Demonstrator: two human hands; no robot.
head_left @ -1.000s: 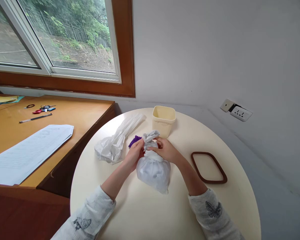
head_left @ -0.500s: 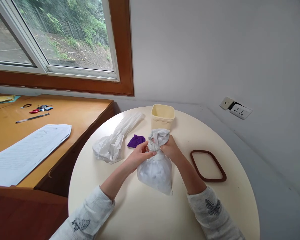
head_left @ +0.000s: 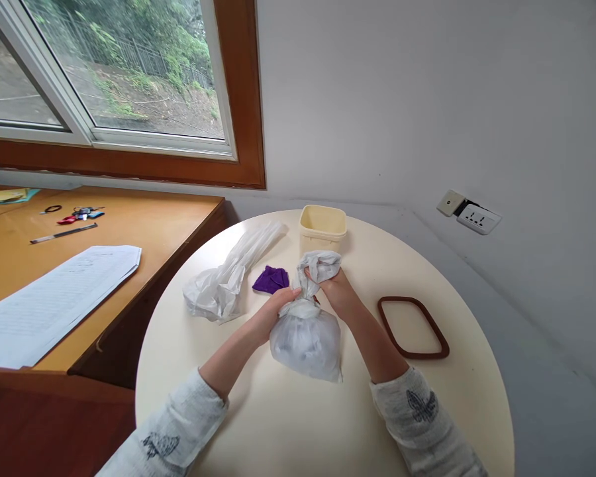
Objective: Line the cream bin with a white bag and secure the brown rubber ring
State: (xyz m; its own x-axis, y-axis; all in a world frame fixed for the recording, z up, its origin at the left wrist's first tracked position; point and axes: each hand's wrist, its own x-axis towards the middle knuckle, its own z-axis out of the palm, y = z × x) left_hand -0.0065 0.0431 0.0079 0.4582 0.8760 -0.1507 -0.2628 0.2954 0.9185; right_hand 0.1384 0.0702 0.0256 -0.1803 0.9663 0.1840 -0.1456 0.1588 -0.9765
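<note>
A filled white plastic bag [head_left: 305, 344] with a twisted, knotted neck is between my two hands, over the round table. My left hand [head_left: 273, 310] grips the bag at the left of its neck, thumb on top; its other fingers are partly hidden behind the bag. My right hand [head_left: 336, 291] is closed on the bunched upper end of the bag, above the knot. A purple cloth [head_left: 271, 280] lies just beyond my left hand. Behind the bag stands a cream plastic bin [head_left: 322, 232], its lower front covered by the bag's top.
On the round table [head_left: 288, 430], a second crumpled white plastic bag [head_left: 228, 281] lies at the left and a brown rounded frame [head_left: 440, 338] at the right. A wooden desk [head_left: 179, 218] at the left holds papers [head_left: 64, 305], a pen [head_left: 64, 233] and keys [head_left: 84, 213].
My left hand has slid down and left from the knot to the bag's side. My right hand has pulled the bunched top slightly up and right, and the neck shows longer.
</note>
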